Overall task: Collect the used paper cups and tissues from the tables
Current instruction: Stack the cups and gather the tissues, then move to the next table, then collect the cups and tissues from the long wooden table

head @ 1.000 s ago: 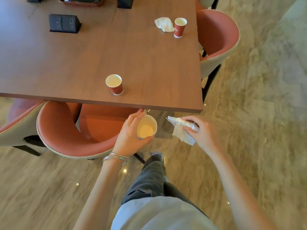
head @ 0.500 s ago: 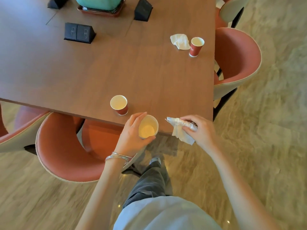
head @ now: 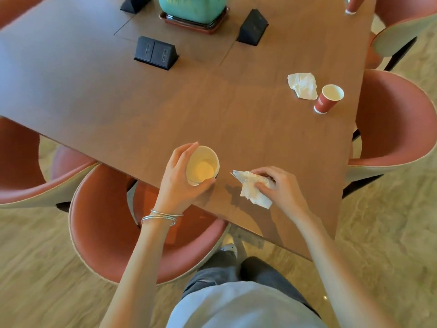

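My left hand [head: 176,178] is shut around a paper cup [head: 202,165] with a pale empty inside, held low over the near edge of the brown table [head: 142,110]. Just to its right, my right hand [head: 281,188] grips a crumpled white tissue [head: 253,192] above the tabletop. Farther right on the table lie a second crumpled tissue [head: 303,85] and, beside it, an upright red paper cup [head: 328,99]. Another red cup [head: 353,4] is cut off at the top right edge. The cup that stood near the front edge is out of sight.
A teal planter [head: 191,8] on a dark tray stands at the table's centre, with black socket boxes [head: 156,53] [head: 253,27] around it. Red padded chairs are tucked in at the near side [head: 101,221] and the right side [head: 392,119]. The floor is beige stone.
I have stepped closer; both hands moved forward from beyond the table's edge to over it. The held cup now sits where the near standing cup was, and that cup no longer shows.
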Tool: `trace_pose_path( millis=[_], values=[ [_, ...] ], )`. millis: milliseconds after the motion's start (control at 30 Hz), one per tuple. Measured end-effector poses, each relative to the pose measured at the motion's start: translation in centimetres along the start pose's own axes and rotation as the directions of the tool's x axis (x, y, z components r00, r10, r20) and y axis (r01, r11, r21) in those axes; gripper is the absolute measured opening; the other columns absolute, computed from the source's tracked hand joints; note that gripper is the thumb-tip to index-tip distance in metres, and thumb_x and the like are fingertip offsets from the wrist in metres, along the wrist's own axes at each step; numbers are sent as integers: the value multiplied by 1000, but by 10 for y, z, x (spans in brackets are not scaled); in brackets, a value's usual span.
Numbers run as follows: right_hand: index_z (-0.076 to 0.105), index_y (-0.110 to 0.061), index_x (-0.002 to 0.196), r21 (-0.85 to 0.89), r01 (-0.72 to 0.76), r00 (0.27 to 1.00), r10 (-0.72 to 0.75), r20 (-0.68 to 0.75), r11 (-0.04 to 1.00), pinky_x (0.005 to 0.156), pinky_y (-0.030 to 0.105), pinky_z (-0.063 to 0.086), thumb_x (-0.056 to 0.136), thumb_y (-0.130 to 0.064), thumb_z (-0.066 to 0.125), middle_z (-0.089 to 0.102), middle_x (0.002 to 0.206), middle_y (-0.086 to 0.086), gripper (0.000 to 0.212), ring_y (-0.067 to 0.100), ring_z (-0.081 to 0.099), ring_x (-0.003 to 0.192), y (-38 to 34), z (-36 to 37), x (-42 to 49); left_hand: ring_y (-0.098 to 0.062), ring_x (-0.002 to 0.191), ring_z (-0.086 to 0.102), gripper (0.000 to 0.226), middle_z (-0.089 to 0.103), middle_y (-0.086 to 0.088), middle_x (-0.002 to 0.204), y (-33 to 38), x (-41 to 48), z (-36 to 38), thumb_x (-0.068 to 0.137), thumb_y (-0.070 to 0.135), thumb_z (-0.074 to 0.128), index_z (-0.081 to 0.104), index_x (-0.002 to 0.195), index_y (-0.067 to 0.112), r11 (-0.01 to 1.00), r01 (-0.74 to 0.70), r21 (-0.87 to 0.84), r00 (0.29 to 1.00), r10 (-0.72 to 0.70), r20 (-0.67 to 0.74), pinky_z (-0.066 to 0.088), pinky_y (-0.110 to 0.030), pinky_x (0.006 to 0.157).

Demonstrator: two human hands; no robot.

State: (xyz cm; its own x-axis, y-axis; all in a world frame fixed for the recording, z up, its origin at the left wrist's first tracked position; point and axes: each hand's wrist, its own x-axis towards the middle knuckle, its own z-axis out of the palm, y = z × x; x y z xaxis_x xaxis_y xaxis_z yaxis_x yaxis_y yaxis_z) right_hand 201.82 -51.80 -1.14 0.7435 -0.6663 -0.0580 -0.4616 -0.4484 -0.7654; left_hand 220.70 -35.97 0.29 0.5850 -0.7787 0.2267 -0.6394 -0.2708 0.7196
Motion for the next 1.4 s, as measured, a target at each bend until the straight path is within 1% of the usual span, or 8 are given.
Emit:
trace_pose_path(
  millis=[167, 367, 533, 733, 967, 1200, 1300, 1400],
  values=[
    [67, -19, 102, -2, 55, 996, -55, 75, 998, 75, 18, 43, 78, -5, 65, 66, 100, -5, 28, 6, 57, 86, -9, 6, 34, 6, 111, 35, 83, 36, 18, 125, -14, 6, -12, 63, 35, 81, 39, 134, 29, 990, 140, 18, 987, -138, -77, 27, -4, 85],
    [68, -12, 102, -16, 111, 980, -106, 166, 994, 74, 22, 43, 78, 0, 63, 67, 99, 3, 27, 14, 59, 86, -11, 17, 67, -9, 116, 41, 82, 38, 13, 125, -30, 6, 1, 63, 26, 83, 42, 134, 22, 962, 273, -4, 960, -273, -69, 40, -30, 96],
    [68, -10, 101, -37, 120, 970, -109, 219, 992, 75, 27, 45, 77, 2, 60, 67, 98, 5, 28, 19, 60, 87, 0, 26, 88, -1, 112, 38, 80, 39, 11, 125, -40, 8, 13, 64, 27, 82, 43, 133, 19, 953, 304, -9, 950, -304, -75, 33, -17, 91],
    [68, -12, 99, -79, 96, 968, -74, 240, 992, 76, 29, 45, 74, 2, 61, 67, 96, 3, 30, 19, 60, 85, 23, 39, 102, -16, 118, 44, 79, 44, -2, 133, -52, 12, 38, 65, 25, 81, 43, 134, 15, 935, 353, 41, 936, -353, -9, 34, -22, 93],
    [67, -14, 98, -5, 11, 951, -9, 310, 1000, 69, 7, 38, 75, -1, 65, 65, 96, 1, 26, 8, 54, 80, 51, 45, 102, -21, 120, 44, 79, 42, -2, 135, -60, 6, 68, 67, 22, 80, 41, 134, 16, 909, 414, 57, 907, -417, 65, 35, -26, 95],
    [63, -15, 96, -44, -35, 942, 48, 332, 998, 63, 5, 38, 78, -9, 66, 62, 90, -1, 20, 11, 54, 79, 78, 50, 103, -17, 119, 41, 82, 41, 1, 134, -48, -9, 86, 64, 25, 81, 40, 135, 19, 909, 414, 46, 901, -417, 120, 37, -28, 95],
    [58, -15, 91, -157, 30, 962, 15, 273, 987, 59, 12, 39, 81, -8, 61, 56, 93, -2, 13, 14, 53, 78, 89, 57, 106, -18, 121, 40, 82, 41, 1, 136, -38, -18, 93, 65, 27, 80, 39, 136, 19, 927, 370, 61, 908, -375, 185, 40, -35, 98],
    [59, -14, 91, -293, 79, 977, -15, 212, 953, 51, 31, 43, 82, -7, 57, 53, 96, -2, 12, 18, 55, 71, 97, 68, 103, -18, 121, 40, 81, 41, 0, 137, -32, -24, 95, 66, 25, 80, 40, 136, 16, 935, 353, 44, 917, -355, 182, 38, -35, 100]
  ],
)
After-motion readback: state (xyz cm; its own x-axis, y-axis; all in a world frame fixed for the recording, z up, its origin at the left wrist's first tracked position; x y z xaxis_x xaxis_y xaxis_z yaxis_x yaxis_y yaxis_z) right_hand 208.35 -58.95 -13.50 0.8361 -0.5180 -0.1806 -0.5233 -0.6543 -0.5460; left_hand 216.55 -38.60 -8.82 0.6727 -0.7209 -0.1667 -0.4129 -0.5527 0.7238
